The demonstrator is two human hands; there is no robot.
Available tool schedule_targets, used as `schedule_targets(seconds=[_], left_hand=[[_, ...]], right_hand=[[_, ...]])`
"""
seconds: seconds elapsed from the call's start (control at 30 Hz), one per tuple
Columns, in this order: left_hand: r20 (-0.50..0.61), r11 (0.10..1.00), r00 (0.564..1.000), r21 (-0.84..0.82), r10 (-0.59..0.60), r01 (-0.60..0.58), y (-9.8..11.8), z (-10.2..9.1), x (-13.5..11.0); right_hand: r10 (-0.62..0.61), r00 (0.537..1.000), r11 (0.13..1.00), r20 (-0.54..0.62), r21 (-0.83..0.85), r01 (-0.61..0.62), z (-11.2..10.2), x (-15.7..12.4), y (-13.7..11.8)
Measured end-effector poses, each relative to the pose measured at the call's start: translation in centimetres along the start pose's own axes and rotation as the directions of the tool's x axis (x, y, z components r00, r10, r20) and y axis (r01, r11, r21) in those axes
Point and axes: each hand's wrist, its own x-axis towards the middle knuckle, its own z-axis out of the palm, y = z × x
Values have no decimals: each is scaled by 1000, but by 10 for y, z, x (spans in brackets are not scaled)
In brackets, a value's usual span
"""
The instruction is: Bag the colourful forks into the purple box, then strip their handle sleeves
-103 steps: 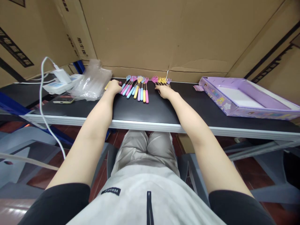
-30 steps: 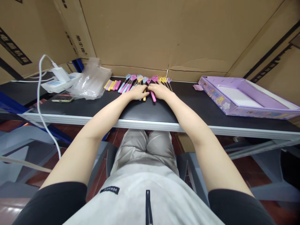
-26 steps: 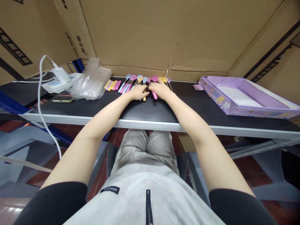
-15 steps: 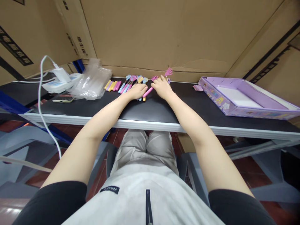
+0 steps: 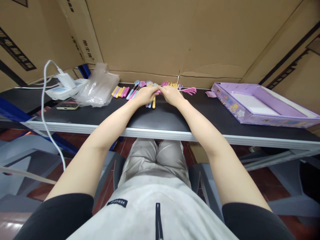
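A pink back scratcher lies crosswise between my hands, its claw-shaped head sticking out to the right. My left hand is closed around its handle end. My right hand closes on it beside the left, the fingertips of both nearly meeting. Several back scratchers with blue, pink and yellow heads lie side by side behind my left hand, such as a blue one. Past my right hand show yellow claw heads and a pink claw head; their handles are hidden.
Left of the back scratchers lie several coloured handles, clear plastic bags, a phone and a white power strip with a cable. A shallow purple box stands at the right. Cardboard walls the back of the black table.
The pink back scratcher has swung from slanting upward to nearly level, its head now out to the right. Both hands have come together on it.
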Motion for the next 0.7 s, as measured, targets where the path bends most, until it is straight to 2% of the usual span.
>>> schedule_targets(seconds=[0.27,0.4,0.5,0.57,0.6,0.63,0.67,0.7], left_hand=[[-7,998,1000,65,-27,28,-4,-4,6],[-6,998,1000,65,-28,28,-6,-2,9],[-16,996,998,53,-68,69,-18,-7,6],[-40,986,987,45,-157,158,-35,-18,-4],[-64,969,968,41,-242,245,-46,-24,-10],[-89,933,930,31,-355,359,-57,-32,-17],[-132,878,871,15,-473,479,-68,-38,-23],[-180,806,792,-7,-583,592,-78,-43,-29]], right_hand=[[65,996,998,60,-16,-64,-18,-3,-7],[76,995,997,61,-25,-74,-17,1,-7],[105,993,994,50,-11,-105,-15,-2,6],[186,982,982,31,4,-187,-18,-16,28],[274,962,962,12,8,-274,-21,-26,42],[383,924,924,-13,16,-383,-24,-38,57],[495,868,869,-33,22,-494,-27,-50,71],[591,806,807,-42,18,-591,-29,-60,85]])
